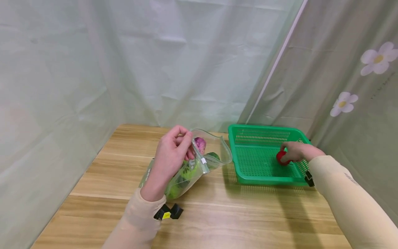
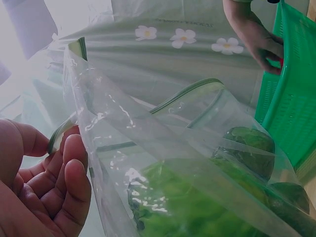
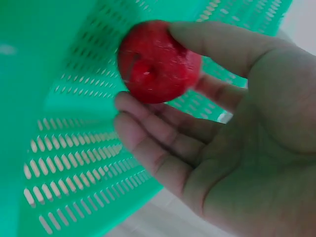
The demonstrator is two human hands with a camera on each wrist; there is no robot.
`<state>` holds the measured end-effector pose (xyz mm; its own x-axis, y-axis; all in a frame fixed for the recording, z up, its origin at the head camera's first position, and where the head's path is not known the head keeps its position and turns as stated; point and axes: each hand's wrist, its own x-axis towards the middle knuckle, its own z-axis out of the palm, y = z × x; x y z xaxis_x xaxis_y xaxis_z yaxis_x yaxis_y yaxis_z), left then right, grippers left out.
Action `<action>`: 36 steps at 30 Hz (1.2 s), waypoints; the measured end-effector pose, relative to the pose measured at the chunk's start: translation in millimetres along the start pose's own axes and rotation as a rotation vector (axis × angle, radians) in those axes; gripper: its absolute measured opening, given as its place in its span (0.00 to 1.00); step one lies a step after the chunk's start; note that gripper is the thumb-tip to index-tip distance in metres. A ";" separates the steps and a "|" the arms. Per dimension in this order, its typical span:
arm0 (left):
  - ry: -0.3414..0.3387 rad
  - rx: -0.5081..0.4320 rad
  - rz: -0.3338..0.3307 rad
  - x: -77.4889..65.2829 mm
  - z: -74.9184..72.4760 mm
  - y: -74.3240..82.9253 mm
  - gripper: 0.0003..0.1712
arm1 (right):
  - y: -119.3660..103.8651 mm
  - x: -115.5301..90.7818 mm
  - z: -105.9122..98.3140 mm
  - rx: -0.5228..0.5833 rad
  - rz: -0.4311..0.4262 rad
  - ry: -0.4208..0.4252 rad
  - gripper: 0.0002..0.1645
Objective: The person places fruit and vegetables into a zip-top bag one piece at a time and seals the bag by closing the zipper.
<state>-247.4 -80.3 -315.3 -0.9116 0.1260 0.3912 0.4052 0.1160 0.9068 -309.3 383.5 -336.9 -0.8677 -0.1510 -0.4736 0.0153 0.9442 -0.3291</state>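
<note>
My left hand [image 1: 174, 152] pinches the rim of a clear slider zip bag [image 1: 199, 173] between thumb and fingers. The bag's mouth gapes toward the right. Through the plastic show a bright green vegetable [image 2: 192, 197], a dark green rounded one [image 2: 249, 148] and a purple one [image 1: 200, 144]. Over at the right, my right hand [image 1: 298, 151] reaches into a green basket [image 1: 258, 180]. It grips a round red fruit or vegetable [image 3: 155, 61] with a small nub, thumb on one side and fingers on the other.
The basket has slotted walls and stands at the back right of the wooden table [image 1: 217, 218], beside the bag. Pale curtains [image 1: 186, 69] hang right behind the table, with printed flowers [image 1: 343, 103] on the right one.
</note>
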 end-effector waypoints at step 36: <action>0.006 0.004 -0.005 0.7 0.1 0.2 0.10 | -188.2 -49.7 51.0 0.358 -0.582 0.475 0.30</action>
<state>-248.0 -80.1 -314.8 -0.9142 0.1194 0.3872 0.4005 0.1209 0.9083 -243.8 198.3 -293.1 -0.9021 -0.3707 0.2211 -0.4128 0.5915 -0.6926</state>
